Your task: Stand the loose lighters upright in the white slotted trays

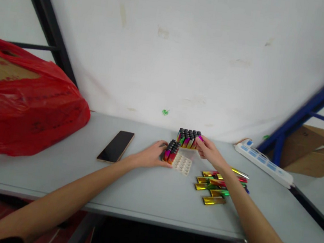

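Observation:
Several coloured lighters [171, 152] with black tops stand upright in the left end of a white tray [182, 164] with round holes; the holes to the right show bare. My left hand [155, 155] curves around that left end, thumb at the front and fingers behind. A pink lighter [201, 138] is pinched in my right hand [209, 150], beside a block of upright lighters [188, 140] near the wall. Most of the held lighter is hidden by the fingers. Loose lighters [215, 187], gold, green and red, lie in a pile by my right forearm.
A black-screened phone [116, 146] lies left of my hands. At the far left sits a red plastic bag [30, 109] with cardboard inside. A white power strip [263, 162] runs along the right side, with cardboard boxes [314, 152] beyond. The wall [187, 61] bounds the grey table [146, 198].

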### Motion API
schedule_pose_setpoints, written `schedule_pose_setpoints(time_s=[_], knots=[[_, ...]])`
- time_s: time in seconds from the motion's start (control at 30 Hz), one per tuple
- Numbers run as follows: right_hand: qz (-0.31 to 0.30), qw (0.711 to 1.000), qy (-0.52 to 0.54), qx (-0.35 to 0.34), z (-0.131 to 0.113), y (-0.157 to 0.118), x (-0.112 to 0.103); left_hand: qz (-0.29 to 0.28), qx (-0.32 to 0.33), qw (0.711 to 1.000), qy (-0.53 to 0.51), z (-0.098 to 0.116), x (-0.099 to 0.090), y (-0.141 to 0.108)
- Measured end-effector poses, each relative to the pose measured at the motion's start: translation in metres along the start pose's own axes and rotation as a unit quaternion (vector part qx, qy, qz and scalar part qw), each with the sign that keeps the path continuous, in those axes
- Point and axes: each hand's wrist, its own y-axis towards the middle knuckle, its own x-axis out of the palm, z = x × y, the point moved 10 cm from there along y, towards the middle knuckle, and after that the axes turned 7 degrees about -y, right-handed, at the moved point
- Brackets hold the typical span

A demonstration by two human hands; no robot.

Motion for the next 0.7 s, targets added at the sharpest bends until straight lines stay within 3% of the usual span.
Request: schedule_pose_setpoints(time_s=[0.17, 0.37, 0.53, 0.7], knots=[[0.120, 0.986, -0.114, -0.020, 0.001, 0.012, -0.004, -0.013, -0.008, 1.000, -0.022, -0.005, -0.002, 0.000], [0.161, 0.979, -0.127, -0.022, 0.008, 0.001, 0.002, -0.018, -0.014, 1.000, -0.022, -0.006, -0.004, -0.002], [0.150, 0.980, -0.126, -0.024, 0.010, -0.004, 0.005, -0.020, -0.020, 0.999, -0.019, -0.010, -0.003, -0.003], [0.051, 0.982, -0.166, -0.068, -0.005, -0.006, 0.017, -0.015, -0.025, 0.999, -0.015, -0.013, -0.001, -0.005]])
